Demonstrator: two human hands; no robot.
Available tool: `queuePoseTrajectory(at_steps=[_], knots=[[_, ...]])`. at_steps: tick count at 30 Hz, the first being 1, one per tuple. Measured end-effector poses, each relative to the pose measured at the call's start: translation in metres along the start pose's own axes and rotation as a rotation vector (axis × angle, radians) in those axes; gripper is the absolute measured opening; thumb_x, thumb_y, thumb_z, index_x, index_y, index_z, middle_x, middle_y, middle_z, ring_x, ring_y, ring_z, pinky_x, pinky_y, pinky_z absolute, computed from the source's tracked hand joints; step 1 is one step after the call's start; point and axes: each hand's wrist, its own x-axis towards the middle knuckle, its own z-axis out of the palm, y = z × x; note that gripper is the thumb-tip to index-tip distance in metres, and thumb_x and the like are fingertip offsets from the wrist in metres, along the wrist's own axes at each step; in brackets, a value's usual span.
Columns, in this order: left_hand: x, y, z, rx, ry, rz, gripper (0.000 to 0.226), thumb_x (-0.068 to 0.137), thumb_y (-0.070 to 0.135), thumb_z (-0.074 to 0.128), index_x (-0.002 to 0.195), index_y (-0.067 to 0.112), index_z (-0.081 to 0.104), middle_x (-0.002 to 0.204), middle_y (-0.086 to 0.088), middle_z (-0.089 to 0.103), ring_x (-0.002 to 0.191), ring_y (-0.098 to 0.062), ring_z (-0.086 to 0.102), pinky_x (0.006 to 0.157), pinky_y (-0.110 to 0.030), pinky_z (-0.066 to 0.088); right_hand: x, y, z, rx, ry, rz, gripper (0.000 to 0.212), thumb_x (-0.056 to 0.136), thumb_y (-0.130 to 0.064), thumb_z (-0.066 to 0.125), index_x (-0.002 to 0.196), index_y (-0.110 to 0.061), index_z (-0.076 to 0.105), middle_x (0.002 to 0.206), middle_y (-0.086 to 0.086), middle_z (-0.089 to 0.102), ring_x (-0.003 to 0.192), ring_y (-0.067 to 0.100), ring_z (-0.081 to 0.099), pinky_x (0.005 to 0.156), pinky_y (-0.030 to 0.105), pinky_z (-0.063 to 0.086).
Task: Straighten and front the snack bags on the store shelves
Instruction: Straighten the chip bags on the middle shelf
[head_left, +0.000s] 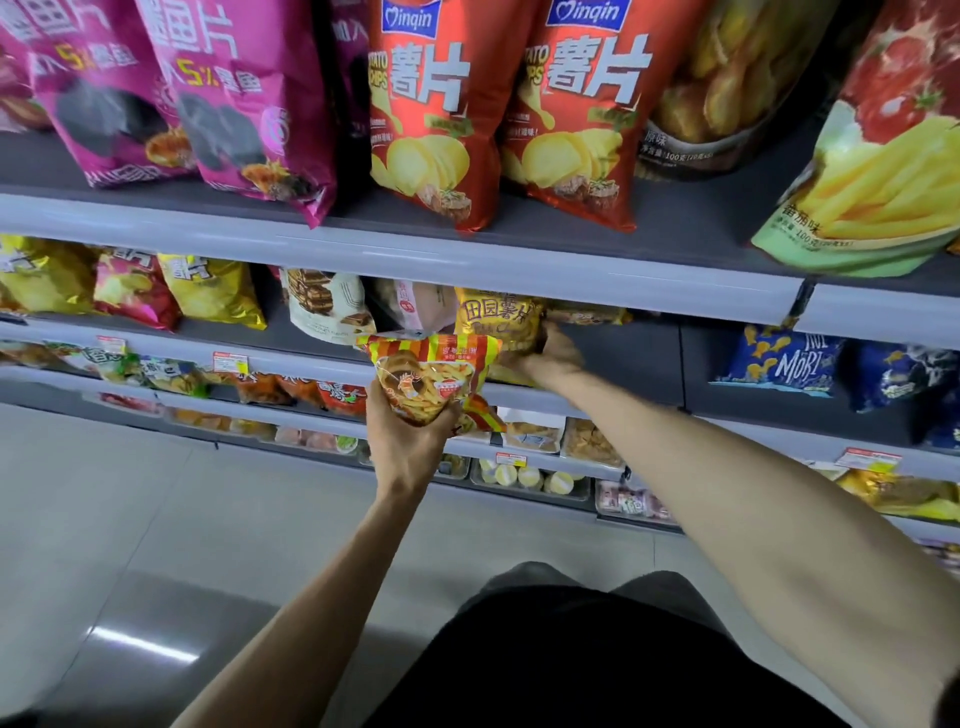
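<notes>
Magenta bags stand at the far left of the top shelf, and beside them two red potato-chip bags face forward at its edge. One level down, yellow chip bags lean on the second shelf at the left. In front of that shelf the left hand grips a red-and-yellow striped snack bag from below, fingers curled tight around its lower part, holding it upright and clear of the shelf. Just to the right, the right hand reaches into the second shelf and clasps a golden-yellow chip bag along its right side; that bag stands near the shelf's front. Further right, a blue bag stands on the same level, well apart.
</notes>
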Motion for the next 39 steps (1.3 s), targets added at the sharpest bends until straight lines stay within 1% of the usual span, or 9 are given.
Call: queuePoseTrajectory(at_steps=[3,6,8,14,17,22,28,35,39], knots=[[-0.004,0.007,0.011,0.044,-0.079,0.012,0.081,0.062,0.048,0.093,0.128,0.032,0.05,0.118,0.004,0.067,0.108,-0.017,0.067,0.091,-0.049,0.06,-0.007,0.011,-0.009,-0.035,0.039,0.027,0.073,0.088,-0.044,0.081,0.151,-0.025,0.047,0.145,0.001,0.061,0.136,0.029,0.056,0.104,0.035,0.048],[-0.009,0.022,0.034,0.073,-0.182,0.034,0.083,0.063,0.051,0.094,0.132,0.033,0.05,0.121,0.006,0.068,0.11,-0.016,0.068,0.092,-0.049,0.061,-0.023,0.03,-0.029,-0.033,0.084,0.019,0.039,0.099,-0.041,0.066,0.131,-0.02,0.065,0.131,0.005,0.069,0.122,0.026,0.063,0.085,0.029,0.043],[-0.014,0.037,0.055,0.11,-0.237,0.063,0.088,0.063,0.056,0.092,0.135,0.032,0.048,0.126,0.005,0.067,0.114,-0.019,0.067,0.094,-0.049,0.06,-0.035,0.048,-0.044,0.034,0.135,-0.033,0.028,0.104,-0.035,0.058,0.123,-0.02,0.071,0.127,0.003,0.072,0.116,0.023,0.063,0.084,0.028,0.04],[-0.015,0.087,0.123,0.18,-0.344,0.108,0.107,0.067,0.06,0.087,0.152,0.017,0.037,0.144,-0.006,0.055,0.13,-0.032,0.055,0.103,-0.05,0.053,-0.071,0.098,-0.086,0.117,0.237,-0.081,0.031,0.106,-0.041,0.052,0.131,-0.027,0.063,0.135,0.001,0.067,0.124,0.024,0.06,0.1,0.035,0.046],[-0.016,0.102,0.156,0.251,-0.359,0.098,0.092,0.076,0.048,0.089,0.145,0.011,0.041,0.14,-0.011,0.054,0.129,-0.035,0.051,0.097,-0.04,0.046,-0.081,0.108,-0.097,0.142,0.148,-0.115,0.042,0.104,-0.048,0.055,0.144,-0.033,0.054,0.14,-0.006,0.065,0.125,0.017,0.06,0.106,0.037,0.047],[-0.02,0.109,0.191,0.261,-0.277,0.0,0.09,0.074,0.05,0.09,0.141,0.014,0.041,0.136,-0.013,0.056,0.127,-0.039,0.052,0.096,-0.047,0.047,-0.084,0.118,-0.115,-0.024,0.037,-0.059,0.06,0.106,-0.038,0.056,0.16,-0.044,0.03,0.155,-0.002,0.053,0.137,0.027,0.056,0.11,0.039,0.047],[-0.029,0.114,0.212,0.284,-0.262,-0.098,0.092,0.077,0.039,0.093,0.145,0.01,0.038,0.142,-0.018,0.053,0.133,-0.04,0.049,0.103,-0.046,0.042,-0.078,0.118,-0.13,-0.172,-0.108,-0.017,0.07,0.105,-0.043,0.056,0.165,-0.041,0.019,0.164,0.007,0.041,0.14,0.036,0.051,0.112,0.04,0.046],[-0.039,0.128,0.195,0.363,-0.297,-0.117,0.103,0.078,0.041,0.091,0.158,0.012,0.033,0.15,-0.016,0.049,0.14,-0.037,0.044,0.112,-0.046,0.039,-0.08,0.121,-0.132,-0.237,-0.188,-0.06,0.067,0.102,-0.047,0.05,0.163,-0.038,0.023,0.166,0.008,0.037,0.145,0.034,0.043,0.116,0.043,0.04],[-0.056,0.132,0.165,0.47,-0.371,-0.064,0.077,0.093,0.036,0.077,0.155,0.009,0.043,0.149,-0.019,0.052,0.136,-0.041,0.05,0.103,-0.044,0.046,-0.089,0.106,-0.128,-0.308,-0.234,-0.137,0.057,0.1,-0.048,0.049,0.154,-0.041,0.034,0.161,0.001,0.044,0.145,0.032,0.043,0.115,0.05,0.04]])
